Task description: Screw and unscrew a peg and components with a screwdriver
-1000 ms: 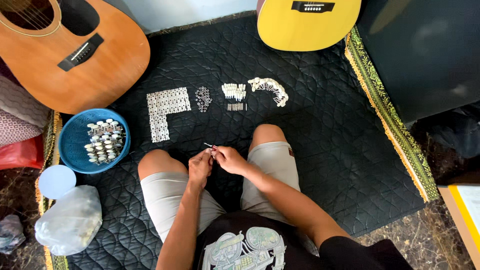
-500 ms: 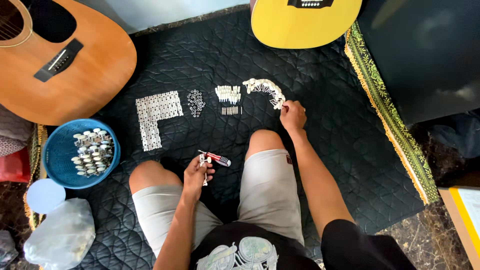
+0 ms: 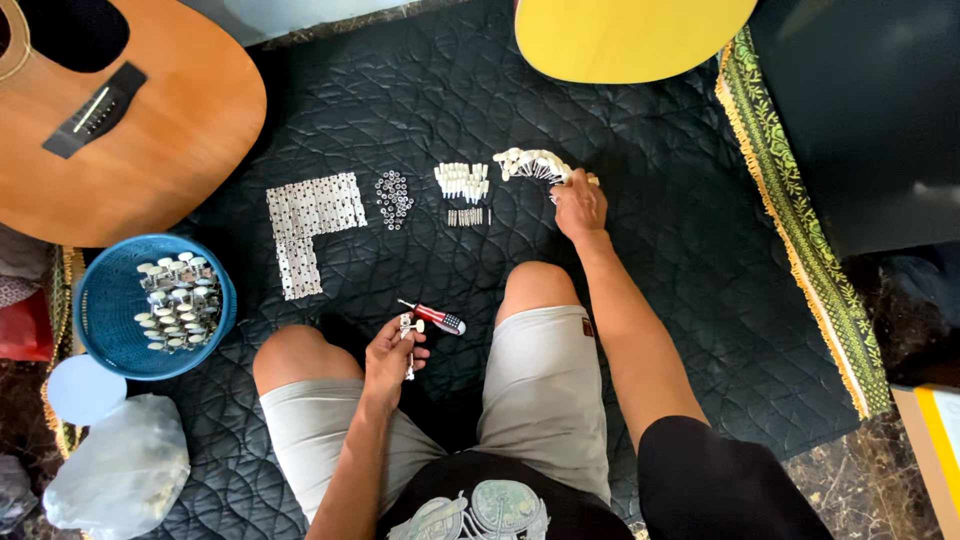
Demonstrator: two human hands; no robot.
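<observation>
Head view: black quilted mat (image 3: 640, 300).
Left hand (image 3: 392, 355): closed around screwdriver (image 3: 432, 319) and metal tuner (image 3: 407, 328), between knees.
Right hand (image 3: 578, 203): fingers curled on white peg row (image 3: 533, 165); bare mat beyond.

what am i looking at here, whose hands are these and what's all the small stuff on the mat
There is no machine here. The picture comes from a camera worn on a person's head, looking down at their own knees and two bare hands as they sit on a black quilted mat. The left hand has a grip on a small metal part and a red-handled screwdriver. The right hand reaches forward to a fan of white-tipped metal pieces. Also on the mat are an L-shaped block of small plates, a cluster of tiny rings and a row of white pegs. A blue basket of metal parts sits to the left. A brown guitar and a yellow one lie beyond.
</observation>
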